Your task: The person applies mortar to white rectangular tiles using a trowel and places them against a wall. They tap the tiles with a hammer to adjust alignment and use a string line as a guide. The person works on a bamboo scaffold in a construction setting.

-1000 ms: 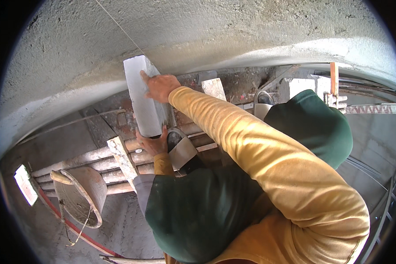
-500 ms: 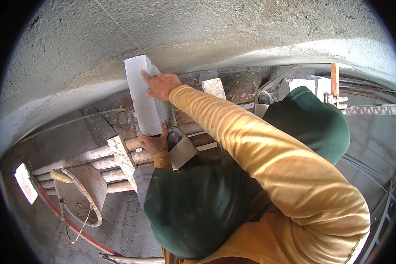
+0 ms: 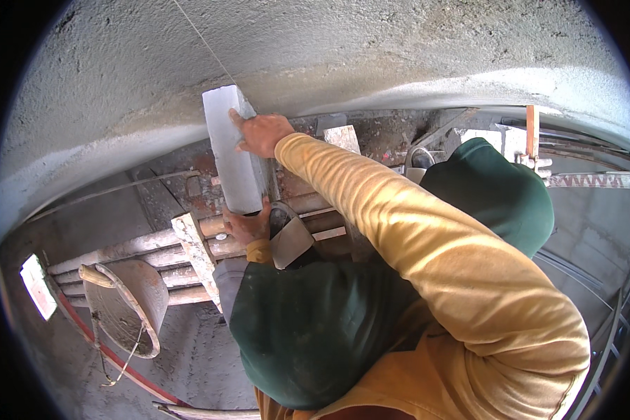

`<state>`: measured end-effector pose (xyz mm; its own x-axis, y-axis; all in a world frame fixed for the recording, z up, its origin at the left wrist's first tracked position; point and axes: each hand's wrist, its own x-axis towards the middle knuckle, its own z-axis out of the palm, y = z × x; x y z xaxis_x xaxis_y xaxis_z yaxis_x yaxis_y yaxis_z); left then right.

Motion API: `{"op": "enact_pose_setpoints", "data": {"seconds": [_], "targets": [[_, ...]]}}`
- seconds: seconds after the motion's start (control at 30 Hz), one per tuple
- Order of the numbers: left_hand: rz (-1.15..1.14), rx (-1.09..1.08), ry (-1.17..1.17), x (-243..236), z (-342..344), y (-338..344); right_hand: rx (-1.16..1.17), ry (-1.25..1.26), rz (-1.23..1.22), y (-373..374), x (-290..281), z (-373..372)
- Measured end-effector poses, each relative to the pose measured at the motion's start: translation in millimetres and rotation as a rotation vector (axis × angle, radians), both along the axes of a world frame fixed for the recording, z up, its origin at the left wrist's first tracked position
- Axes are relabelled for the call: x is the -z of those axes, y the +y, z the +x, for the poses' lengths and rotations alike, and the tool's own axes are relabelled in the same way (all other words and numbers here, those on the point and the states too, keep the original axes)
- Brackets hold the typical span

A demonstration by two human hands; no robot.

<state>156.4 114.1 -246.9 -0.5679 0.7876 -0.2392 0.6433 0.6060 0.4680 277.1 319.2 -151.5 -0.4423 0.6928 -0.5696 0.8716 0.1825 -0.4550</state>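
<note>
Past the green-clad knee (image 3: 308, 336), left hand (image 3: 246, 227) cups the near end of the white block (image 3: 232, 171); right hand (image 3: 264, 134) grips its right edge farther up. Block's far end by string (image 3: 204, 40) and rough wall (image 3: 399, 38); contact with string unclear. Best: support low, press evenly, don't push string, guard fingertips from pinching.
</note>
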Motion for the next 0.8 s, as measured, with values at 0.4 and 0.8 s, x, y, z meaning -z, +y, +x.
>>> {"op": "enact_pose_setpoints", "data": {"seconds": [0.4, 0.8], "targets": [[0.025, -0.045, -0.105, -8.2, 2.8, 3.2, -0.208, -0.036, 0.007, 25.1, -21.3, 6.8], [0.285, 0.126, -0.356, 1.3, -18.0, 0.9, -0.382, -0.265, -0.031, 47.9, -160.3, 191.5]]}}
